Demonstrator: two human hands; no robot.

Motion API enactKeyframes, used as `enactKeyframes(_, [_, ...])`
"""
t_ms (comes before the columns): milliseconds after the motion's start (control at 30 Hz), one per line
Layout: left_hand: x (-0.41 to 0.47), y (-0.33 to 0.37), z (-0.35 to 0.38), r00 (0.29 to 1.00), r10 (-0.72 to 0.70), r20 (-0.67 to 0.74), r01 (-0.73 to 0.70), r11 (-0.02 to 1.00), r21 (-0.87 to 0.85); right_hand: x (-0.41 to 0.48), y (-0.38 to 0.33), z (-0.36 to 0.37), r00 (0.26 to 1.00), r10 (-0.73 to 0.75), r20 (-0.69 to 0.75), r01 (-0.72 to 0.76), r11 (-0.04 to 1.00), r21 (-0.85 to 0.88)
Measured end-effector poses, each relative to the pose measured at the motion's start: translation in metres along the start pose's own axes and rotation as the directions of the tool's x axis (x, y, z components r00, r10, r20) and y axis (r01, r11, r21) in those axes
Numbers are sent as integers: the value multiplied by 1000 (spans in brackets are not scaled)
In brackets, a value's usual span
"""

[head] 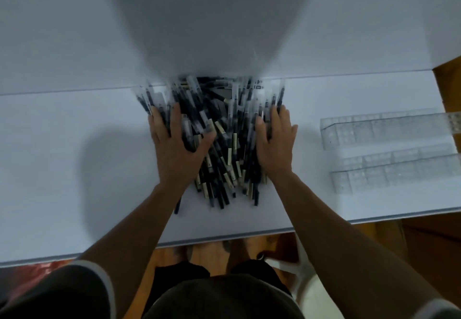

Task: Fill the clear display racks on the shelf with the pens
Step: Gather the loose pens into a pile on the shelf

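Observation:
A big heap of dark pens (225, 149) with clear caps lies on the white shelf (74, 144), pushed against the back wall. My left hand (175, 141) rests flat on the heap's left side, fingers spread over the pens. On the right side of the heap my right hand (274, 141) lies flat the same way. Neither hand grips a pen. Two clear display racks lie at the right: one rack (384, 129) farther back and a second rack (396, 172) nearer the front edge. Both racks hold no pens.
The white back wall (99, 32) rises right behind the heap. The shelf's front edge (224, 237) runs just before my body. A wooden floor (424, 239) and a white chair leg (303, 268) show below.

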State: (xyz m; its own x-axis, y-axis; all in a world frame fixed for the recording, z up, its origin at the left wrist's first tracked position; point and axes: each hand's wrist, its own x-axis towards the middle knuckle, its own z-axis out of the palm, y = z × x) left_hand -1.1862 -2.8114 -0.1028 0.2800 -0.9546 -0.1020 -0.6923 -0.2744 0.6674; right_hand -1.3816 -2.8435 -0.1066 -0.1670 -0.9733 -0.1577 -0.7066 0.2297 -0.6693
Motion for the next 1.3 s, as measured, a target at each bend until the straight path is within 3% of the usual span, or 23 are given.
enactKeyframes(167, [-6, 21, 20, 998, 58, -16, -58, 998, 28, -6, 5, -5, 1000, -16, -1, 16, 995, 103])
enactKeyframes(433, [-10, 42, 43, 998, 57, -38, -54, 996, 69, -5, 17, -17, 996, -87, 26, 86, 995, 41])
enactKeyframes(667, [-14, 51, 47, 996, 90, -27, -89, 995, 52, -4, 19, -23, 998, -61, 35, 56, 990, 126])
enactKeyframes(900, [-14, 52, 42, 997, 77, -2, -76, 992, 97, -5, 18, -27, 995, -74, 68, 69, 995, 70])
enactKeyframes(1000, [-15, 52, 35, 1000, 29, 2, -29, 999, 36, -6, 20, -37, 993, -62, 101, 52, 994, 96])
enactKeyframes(1133, [-17, 48, 25, 994, -111, 14, 112, 967, -231, -13, 20, -50, 994, -5, 110, -7, 993, 114])
enactKeyframes(1300, [-22, 45, 13, 976, -213, 43, 216, 928, -304, -26, 23, -63, 993, 14, 116, -25, 995, 93])
